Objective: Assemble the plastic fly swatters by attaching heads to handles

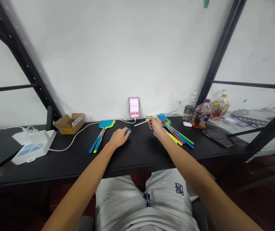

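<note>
Here's the left hand (118, 138), fingers curled tight around a short blue handle-like piece (127, 131), its end poking out on the thumb side; the rest is hidden in the grip. Across from it, the right hand (155, 125) pinches a slim, silvery metal rod (141, 123), and the rod's bare tip points back toward that blue piece, the two near each other but apart! Beyond the right hand's knuckles, in line with the rod, runs a thin blue edge (171, 112).

Just beside the right hand, partly behind it, lies a fanned pile of flat-headed swatters with yellow, red, blue and green grips (179, 138). Over to the left hand's outer side, a pair of blue and yellow-green swatters with silvery shafts (106, 124) lies on the black tabletop (132, 154), grips angled back toward the wearer.

Ahead, between both hands, an upright phone with a lit screen (134, 107) leans at the wall. Well out beyond the left hand sits an open brown cardboard box (70, 125). Far past the right hand: a small white rounded case (187, 124), a clear plastic bottle with a green label (188, 109) and a purple-capped bottle of dark drink (201, 115).
</note>
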Demonstrator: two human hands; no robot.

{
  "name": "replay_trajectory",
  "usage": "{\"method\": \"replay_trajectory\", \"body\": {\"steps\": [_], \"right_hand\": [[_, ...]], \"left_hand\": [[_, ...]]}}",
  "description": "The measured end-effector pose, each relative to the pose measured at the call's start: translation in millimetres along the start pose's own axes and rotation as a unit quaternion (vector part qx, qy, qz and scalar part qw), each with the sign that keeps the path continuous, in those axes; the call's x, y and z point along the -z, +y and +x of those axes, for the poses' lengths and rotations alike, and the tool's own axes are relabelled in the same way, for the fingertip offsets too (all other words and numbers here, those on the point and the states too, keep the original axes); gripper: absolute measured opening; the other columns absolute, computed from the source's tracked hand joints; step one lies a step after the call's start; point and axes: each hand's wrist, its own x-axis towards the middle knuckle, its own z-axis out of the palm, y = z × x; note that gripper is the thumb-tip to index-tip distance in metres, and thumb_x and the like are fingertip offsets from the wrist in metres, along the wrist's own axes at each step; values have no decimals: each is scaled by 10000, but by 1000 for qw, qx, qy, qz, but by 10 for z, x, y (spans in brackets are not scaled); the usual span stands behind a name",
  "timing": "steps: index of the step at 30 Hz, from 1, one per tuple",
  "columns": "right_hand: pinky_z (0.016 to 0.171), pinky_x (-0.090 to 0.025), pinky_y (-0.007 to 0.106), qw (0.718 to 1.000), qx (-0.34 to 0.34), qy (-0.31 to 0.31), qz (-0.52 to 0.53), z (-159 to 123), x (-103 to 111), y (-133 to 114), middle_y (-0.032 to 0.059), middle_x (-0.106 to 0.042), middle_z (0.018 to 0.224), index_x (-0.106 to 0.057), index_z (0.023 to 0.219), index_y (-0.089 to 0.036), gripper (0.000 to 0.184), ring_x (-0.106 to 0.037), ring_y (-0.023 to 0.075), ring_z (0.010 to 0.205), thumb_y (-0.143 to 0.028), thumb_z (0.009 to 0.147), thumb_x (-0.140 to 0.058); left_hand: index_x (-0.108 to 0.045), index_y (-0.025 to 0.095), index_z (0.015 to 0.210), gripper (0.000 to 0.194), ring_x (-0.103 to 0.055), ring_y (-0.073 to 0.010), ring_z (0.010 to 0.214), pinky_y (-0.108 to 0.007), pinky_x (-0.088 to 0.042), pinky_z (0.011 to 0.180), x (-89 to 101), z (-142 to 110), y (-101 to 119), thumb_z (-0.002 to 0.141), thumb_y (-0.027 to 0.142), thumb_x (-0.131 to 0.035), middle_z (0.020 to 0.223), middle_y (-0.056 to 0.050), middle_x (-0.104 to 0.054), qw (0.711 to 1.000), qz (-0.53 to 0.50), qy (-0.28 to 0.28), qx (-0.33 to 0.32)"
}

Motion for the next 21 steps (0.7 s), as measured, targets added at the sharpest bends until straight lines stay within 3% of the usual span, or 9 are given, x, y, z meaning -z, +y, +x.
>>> {"method": "replay_trajectory", "body": {"steps": [6,11,16,21], "right_hand": [[330,-219,155,995,-20,-78,-64,-56,-16,54,-35,-487,487,-534,682,-155,227,-375,47,367,-304,848,-577],[322,-239,161,977,-44,-166,-128,-148,-87,142,-32,-480,453,-505,668,-169,312,-388,60,348,-396,874,-561],[332,-305,177,950,-48,-259,-168,-160,-80,182,7,-558,516,-436,655,-186,372,-488,90,384,-452,897,-532],[305,-185,162,945,-55,-278,-164,-179,-57,114,-86,-394,439,-509,794,-188,302,-279,43,302,-462,921,-500]], "left_hand": [[-572,199,998,320,-623,-221,754,-279,-350,632,-8,-1,11,960,444,-369,810,-76,-661,999,-24,17,33],[-575,202,875,346,-607,-205,733,-280,-332,629,-33,4,18,970,436,-338,772,-70,-642,998,-50,33,13],[-555,205,816,295,-590,-194,713,-281,-311,627,-49,18,-12,957,396,-379,747,-58,-626,997,-61,56,5],[-546,210,817,265,-577,-189,687,-281,-303,622,-51,37,-37,952,374,-389,700,-42,-596,994,-64,82,35]]}}
